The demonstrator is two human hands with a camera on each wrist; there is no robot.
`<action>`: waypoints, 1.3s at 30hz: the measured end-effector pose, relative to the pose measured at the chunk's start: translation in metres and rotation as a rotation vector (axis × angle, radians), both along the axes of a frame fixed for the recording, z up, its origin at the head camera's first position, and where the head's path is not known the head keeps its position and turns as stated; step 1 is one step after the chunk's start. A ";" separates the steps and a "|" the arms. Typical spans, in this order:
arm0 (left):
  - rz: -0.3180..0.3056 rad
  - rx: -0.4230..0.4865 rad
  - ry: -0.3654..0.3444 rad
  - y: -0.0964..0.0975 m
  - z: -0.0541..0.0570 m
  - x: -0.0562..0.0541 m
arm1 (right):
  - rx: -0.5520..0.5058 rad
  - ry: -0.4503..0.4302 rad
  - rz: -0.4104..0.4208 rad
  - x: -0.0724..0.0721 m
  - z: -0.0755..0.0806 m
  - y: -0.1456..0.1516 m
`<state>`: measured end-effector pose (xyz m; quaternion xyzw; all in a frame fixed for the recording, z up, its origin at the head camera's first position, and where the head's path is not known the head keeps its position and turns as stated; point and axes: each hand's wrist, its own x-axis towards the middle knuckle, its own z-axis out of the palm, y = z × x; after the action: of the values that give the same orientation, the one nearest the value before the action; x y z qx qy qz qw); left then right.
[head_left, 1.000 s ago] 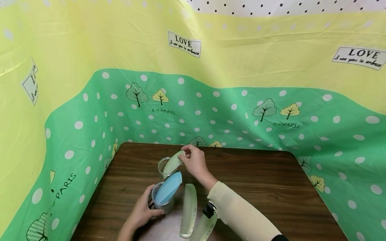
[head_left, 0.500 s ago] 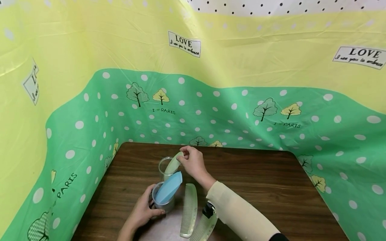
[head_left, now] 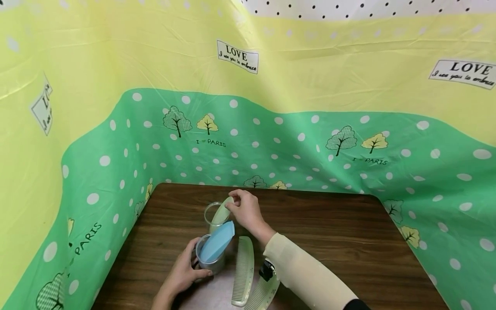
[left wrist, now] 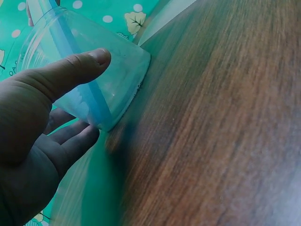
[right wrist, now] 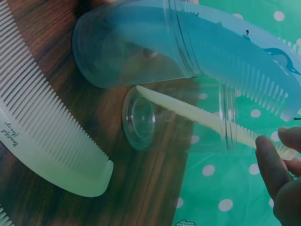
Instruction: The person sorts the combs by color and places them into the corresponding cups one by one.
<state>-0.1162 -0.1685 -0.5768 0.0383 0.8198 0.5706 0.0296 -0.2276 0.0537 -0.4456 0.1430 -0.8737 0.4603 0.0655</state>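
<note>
My left hand (head_left: 185,269) holds the near clear plastic jar (head_left: 212,263) by its side, thumb and fingers curved round the wall. Blue combs (right wrist: 244,61), seemingly two overlapping, lean in that jar and stick out past its rim. Just behind it stands a second clear jar (right wrist: 141,120) with a pale green comb (head_left: 221,212) slanting inside. The top end of that comb is pinched between the thumb and fingers of my right hand (head_left: 246,209). In the right wrist view, the comb's lower tip reaches the jar's bottom area.
Two more pale green combs lie on the brown wooden table (head_left: 329,241): one long comb (head_left: 243,271) right of the near jar, another comb (head_left: 262,295) partly under the right forearm. A green and yellow patterned curtain (head_left: 271,142) surrounds the table's back and sides.
My right hand has shifted slightly left and down with the green comb, which leans a bit deeper in the far jar. My left hand and its jar stay in place.
</note>
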 end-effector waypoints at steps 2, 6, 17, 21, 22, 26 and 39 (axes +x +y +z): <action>0.000 0.003 0.000 0.000 0.000 0.000 | -0.003 -0.007 0.000 0.000 -0.001 0.001; -0.004 0.007 0.004 0.000 0.000 0.000 | -0.017 -0.021 0.004 -0.001 -0.002 0.003; -0.007 0.010 0.015 0.000 0.001 0.000 | -0.046 -0.050 0.029 0.003 0.001 0.014; -0.011 0.024 -0.003 -0.001 0.001 0.000 | -0.034 -0.043 0.040 0.004 0.000 0.018; -0.012 0.026 -0.006 -0.001 0.001 0.000 | -0.030 -0.036 0.043 0.005 0.000 0.020; -0.010 0.031 -0.009 -0.001 0.001 0.001 | -0.014 -0.009 0.053 0.006 -0.001 0.023; 0.002 0.026 0.003 0.001 -0.001 0.001 | 0.020 0.011 0.056 0.015 -0.007 0.044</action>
<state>-0.1154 -0.1679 -0.5775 0.0390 0.8123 0.5812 0.0273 -0.2123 0.0972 -0.4529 0.1704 -0.8736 0.4525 0.0558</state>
